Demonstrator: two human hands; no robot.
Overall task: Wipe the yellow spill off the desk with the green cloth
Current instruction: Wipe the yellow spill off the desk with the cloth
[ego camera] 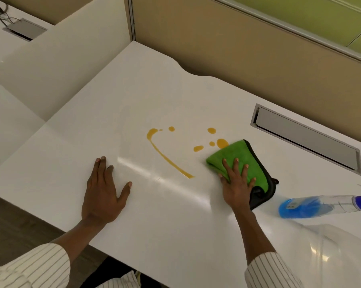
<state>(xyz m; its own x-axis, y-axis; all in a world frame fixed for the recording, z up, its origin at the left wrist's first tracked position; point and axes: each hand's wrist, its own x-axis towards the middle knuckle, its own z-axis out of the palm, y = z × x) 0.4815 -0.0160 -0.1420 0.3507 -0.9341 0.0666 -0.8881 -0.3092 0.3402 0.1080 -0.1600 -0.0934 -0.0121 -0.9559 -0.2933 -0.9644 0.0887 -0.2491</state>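
Observation:
A yellow spill marks the white desk: a long curved streak running from upper left to lower right, plus several drops to its right. The green cloth, folded and edged in black, lies flat on the desk at the right end of the drops, its far corner touching the largest one. My right hand presses flat on the cloth's near part, fingers spread. To the left of the streak, my left hand rests palm down on the bare desk, fingers apart, holding nothing.
A spray bottle with blue liquid lies on its side at the right, just beyond the cloth. A grey cable flap is set into the desk at the far right. Beige partition walls close the back. The desk's front edge runs beside my left wrist.

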